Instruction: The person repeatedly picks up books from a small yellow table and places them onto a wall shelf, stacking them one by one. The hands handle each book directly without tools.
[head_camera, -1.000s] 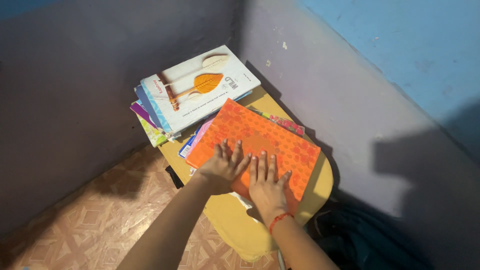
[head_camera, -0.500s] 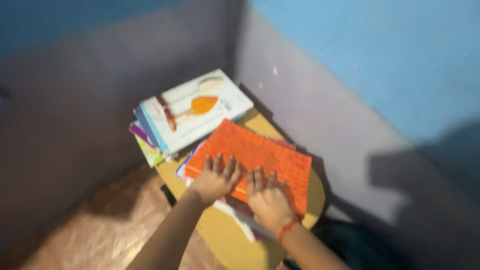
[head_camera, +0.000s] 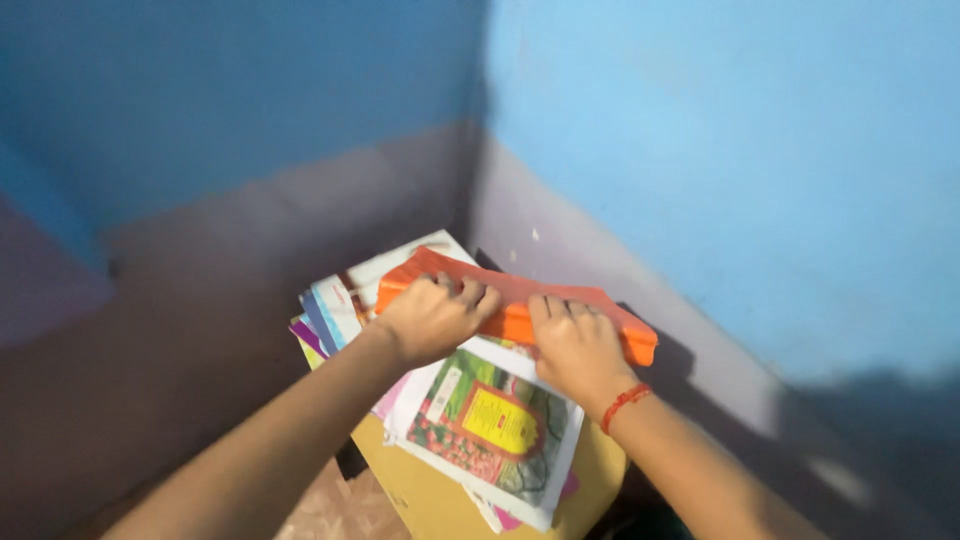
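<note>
A second before, the orange book (head_camera: 520, 300) lay flat under both palms — now it was lifted clear of the pile, its near edge grasped by the left hand (head_camera: 432, 318) and right hand (head_camera: 577, 348). Uncovered beneath lay a white-bordered booklet (head_camera: 495, 430) — green cover, yellow label — on the yellow tabletop (head_camera: 430, 500).

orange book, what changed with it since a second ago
Both hands, left and right, lay flat on the orange book a second ago; now they grip its near edge and have lifted it, uncovering a green and red book beneath. The white book and its pile stayed at the back of the yellow table.
</note>
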